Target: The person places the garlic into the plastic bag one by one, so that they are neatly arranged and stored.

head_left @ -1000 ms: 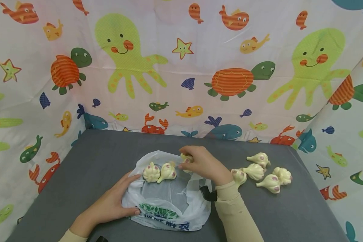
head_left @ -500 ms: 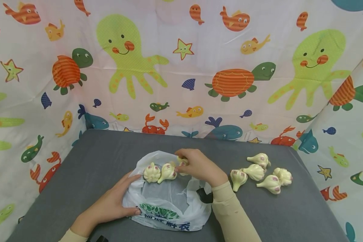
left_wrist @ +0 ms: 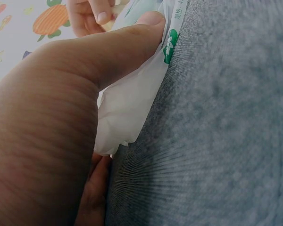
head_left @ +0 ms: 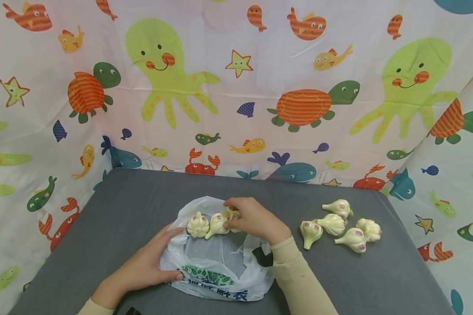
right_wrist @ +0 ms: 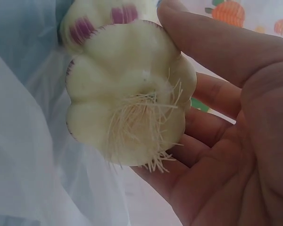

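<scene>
A white plastic bag [head_left: 256,280] with green and blue print lies spread on the table, its mouth facing up. The left hand [head_left: 150,262] holds the bag's left side, its thumb and fingertips on the rim. Inside the bag, at the back, sit two garlic bulbs, a left one [head_left: 197,225] and a middle one [head_left: 217,225] beside it. With thumb and fingers, the right hand [head_left: 256,218] grips a third garlic bulb [right_wrist: 127,103] by its sides, over the bag's back right. That bulb's root end faces the right wrist camera, and it appears against the middle bulb.
Several more garlic bulbs [head_left: 333,224] lie in a loose group on the grey table [head_left: 150,192], to the right of the right forearm. A white curtain [head_left: 228,39] with printed sea animals stands behind and along both sides of the table.
The right hand has moved left with its garlic bulb, closer to the two bulbs in the bag. The left hand and the bag have stayed in place.
</scene>
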Available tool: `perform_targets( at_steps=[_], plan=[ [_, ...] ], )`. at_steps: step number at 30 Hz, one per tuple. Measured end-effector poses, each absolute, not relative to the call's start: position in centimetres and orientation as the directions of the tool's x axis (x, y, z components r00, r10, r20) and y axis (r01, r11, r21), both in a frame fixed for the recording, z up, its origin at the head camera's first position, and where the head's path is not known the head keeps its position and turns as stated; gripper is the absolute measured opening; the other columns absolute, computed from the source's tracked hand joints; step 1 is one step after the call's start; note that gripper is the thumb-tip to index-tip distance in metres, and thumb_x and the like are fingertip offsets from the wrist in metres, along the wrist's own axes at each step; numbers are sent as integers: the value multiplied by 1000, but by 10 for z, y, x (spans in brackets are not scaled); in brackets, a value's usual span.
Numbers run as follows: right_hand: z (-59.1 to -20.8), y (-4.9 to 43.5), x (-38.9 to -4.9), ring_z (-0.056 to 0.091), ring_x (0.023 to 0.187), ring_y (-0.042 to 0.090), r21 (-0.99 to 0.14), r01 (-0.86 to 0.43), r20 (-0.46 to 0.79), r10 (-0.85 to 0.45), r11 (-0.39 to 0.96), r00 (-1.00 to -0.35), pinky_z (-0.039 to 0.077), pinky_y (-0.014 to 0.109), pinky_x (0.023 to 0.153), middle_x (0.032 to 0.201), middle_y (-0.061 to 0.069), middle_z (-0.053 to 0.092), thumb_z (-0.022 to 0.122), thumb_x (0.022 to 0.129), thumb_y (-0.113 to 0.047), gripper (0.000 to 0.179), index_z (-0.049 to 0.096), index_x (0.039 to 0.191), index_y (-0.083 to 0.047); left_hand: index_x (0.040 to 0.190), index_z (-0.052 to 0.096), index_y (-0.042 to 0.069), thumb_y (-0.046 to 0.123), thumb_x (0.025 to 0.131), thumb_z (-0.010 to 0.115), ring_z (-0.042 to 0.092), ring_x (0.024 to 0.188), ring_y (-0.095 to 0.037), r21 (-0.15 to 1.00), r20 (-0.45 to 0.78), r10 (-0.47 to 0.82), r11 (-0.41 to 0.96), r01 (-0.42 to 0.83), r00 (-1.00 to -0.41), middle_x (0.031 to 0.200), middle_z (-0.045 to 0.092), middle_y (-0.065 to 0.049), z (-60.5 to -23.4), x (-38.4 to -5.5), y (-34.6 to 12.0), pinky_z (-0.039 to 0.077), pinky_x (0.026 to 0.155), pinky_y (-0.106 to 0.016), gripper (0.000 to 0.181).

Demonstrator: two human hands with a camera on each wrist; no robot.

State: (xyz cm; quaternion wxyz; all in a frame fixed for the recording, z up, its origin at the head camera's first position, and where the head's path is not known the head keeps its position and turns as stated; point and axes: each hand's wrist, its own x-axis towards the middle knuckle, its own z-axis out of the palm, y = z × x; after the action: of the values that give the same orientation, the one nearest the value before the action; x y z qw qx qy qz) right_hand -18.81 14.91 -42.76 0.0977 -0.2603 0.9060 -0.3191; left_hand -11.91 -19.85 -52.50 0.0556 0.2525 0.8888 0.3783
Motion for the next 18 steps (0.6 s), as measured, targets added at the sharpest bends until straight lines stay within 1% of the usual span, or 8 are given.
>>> perform_targets(
  at_steps=[6,10,18],
  plan=[
    [-433,147,-190,65,110,22,-611,-412,-23,-535,676,-844,59,44,94,135,9,72,88,95,-27,56,69,143,-5,170,36,35,71,78,90,37,156,-34,705,88,492,584,403,-866,179,25,-2,-525,-119,-199,45,109,-68,113],
    [-436,145,-191,66,114,23,-604,-418,-21,-538,679,-843,58,47,97,136,10,73,89,95,-27,56,69,143,-5,170,36,34,70,77,91,38,155,-33,705,86,491,585,401,-867,179,25,-2,-525,-119,-199,45,109,-68,113],
    [-439,143,-191,66,122,27,-613,-433,-11,-555,661,-832,56,50,103,139,14,71,89,95,-25,56,69,142,-2,170,35,37,68,76,93,39,154,-32,697,92,488,591,406,-868,178,26,-1,-525,-120,-198,45,109,-67,114]
  ],
)
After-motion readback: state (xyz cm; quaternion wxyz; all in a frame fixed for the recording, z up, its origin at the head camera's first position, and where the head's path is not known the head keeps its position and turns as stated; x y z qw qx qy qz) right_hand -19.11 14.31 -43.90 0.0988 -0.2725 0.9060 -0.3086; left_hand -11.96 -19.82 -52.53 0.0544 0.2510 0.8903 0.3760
